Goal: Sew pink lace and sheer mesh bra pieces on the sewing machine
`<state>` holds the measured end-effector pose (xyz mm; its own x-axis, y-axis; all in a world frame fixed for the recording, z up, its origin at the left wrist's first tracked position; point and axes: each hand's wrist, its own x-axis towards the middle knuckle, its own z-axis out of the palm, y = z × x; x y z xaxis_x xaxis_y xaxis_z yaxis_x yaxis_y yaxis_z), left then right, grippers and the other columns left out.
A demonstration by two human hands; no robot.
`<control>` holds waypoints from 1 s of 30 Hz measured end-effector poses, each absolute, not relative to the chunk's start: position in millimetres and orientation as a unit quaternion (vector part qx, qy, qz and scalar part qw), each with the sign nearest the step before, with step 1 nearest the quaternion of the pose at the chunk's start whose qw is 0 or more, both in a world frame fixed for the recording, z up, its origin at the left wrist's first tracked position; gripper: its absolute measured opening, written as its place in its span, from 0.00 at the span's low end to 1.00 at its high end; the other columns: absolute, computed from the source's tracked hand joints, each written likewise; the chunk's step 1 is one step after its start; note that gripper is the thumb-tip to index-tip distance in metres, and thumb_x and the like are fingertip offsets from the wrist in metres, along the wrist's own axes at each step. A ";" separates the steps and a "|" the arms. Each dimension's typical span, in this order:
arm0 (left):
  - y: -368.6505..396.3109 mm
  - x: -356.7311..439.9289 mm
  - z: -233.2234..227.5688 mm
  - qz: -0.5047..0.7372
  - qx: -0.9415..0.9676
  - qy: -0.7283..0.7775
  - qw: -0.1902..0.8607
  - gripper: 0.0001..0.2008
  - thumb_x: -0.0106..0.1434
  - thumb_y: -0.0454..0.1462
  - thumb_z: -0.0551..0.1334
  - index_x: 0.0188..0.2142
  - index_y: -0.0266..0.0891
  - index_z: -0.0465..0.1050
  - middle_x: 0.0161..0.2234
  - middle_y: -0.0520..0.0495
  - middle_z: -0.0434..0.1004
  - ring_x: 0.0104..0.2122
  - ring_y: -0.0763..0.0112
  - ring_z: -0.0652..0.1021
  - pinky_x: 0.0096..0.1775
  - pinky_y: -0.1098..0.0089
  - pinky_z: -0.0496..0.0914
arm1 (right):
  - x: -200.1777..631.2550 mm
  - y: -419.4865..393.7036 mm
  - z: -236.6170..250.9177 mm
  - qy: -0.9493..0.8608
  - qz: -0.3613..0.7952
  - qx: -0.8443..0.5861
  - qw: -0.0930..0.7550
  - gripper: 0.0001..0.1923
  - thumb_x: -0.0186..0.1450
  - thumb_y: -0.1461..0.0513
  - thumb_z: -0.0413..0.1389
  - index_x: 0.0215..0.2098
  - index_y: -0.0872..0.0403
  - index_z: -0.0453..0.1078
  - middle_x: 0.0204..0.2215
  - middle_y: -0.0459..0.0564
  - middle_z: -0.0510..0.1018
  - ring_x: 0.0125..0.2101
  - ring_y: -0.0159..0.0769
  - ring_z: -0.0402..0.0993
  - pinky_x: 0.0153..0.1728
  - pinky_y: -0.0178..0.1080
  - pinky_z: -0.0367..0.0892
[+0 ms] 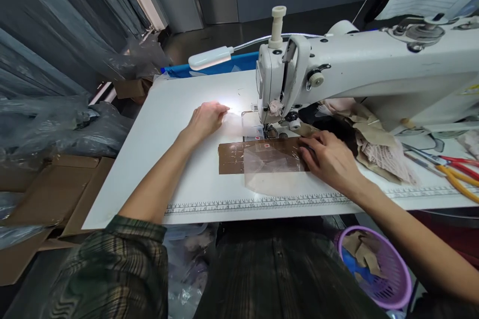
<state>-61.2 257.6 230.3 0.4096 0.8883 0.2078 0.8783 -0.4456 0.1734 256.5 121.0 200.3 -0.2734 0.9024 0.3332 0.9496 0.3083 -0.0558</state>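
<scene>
A: "Sheer piece (264, 182) lies across the brown strip (230, 162), near the presser foot (267, 131); right hand (326, 158) at the strip's end!"
B: "Left hand (207, 118) sits beyond; can't tell if either grips. Best smooth that piece flat!"

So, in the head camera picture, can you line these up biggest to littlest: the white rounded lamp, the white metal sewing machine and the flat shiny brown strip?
1. Sewing machine, biggest by far, running off the picture's edge
2. Brown strip
3. Lamp, the littlest
</scene>
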 end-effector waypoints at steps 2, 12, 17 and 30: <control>271.9 -55.2 220.3 0.152 0.853 0.500 -0.001 0.23 0.62 0.27 0.50 0.55 0.37 0.70 0.56 0.37 0.71 0.52 0.58 0.75 0.49 0.61 0.71 | 249.7 124.3 199.7 -0.804 -0.040 -0.558 0.200 0.17 0.69 0.60 0.48 0.48 0.59 0.75 0.43 0.61 0.75 0.43 0.49 0.71 0.39 0.46 0.69; 199.6 -21.3 216.6 0.201 0.943 0.232 0.125 0.15 0.63 0.31 0.56 0.49 0.38 0.73 0.46 0.41 0.78 0.45 0.63 0.77 0.46 0.59 0.74 | 255.9 132.9 191.9 -0.856 0.043 -0.471 0.210 0.16 0.66 0.68 0.48 0.46 0.59 0.75 0.43 0.57 0.78 0.45 0.47 0.69 0.42 0.45 0.69; 173.9 -22.5 211.0 0.161 0.921 0.247 0.256 0.10 0.67 0.39 0.58 0.41 0.41 0.79 0.44 0.43 0.80 0.45 0.64 0.78 0.48 0.59 0.74 | 259.6 136.3 195.5 -0.868 0.014 -0.475 0.143 0.14 0.70 0.64 0.46 0.39 0.58 0.75 0.37 0.57 0.77 0.42 0.46 0.67 0.42 0.44 0.63; 119.9 -59.5 254.4 0.282 0.713 0.398 0.503 0.10 0.66 0.42 0.62 0.35 0.37 0.70 0.28 0.47 0.79 0.29 0.73 0.79 0.32 0.73 0.73 | 298.2 131.5 229.6 -0.727 -0.190 -0.656 0.068 0.17 0.68 0.65 0.43 0.44 0.68 0.70 0.40 0.72 0.73 0.41 0.55 0.67 0.40 0.48 0.63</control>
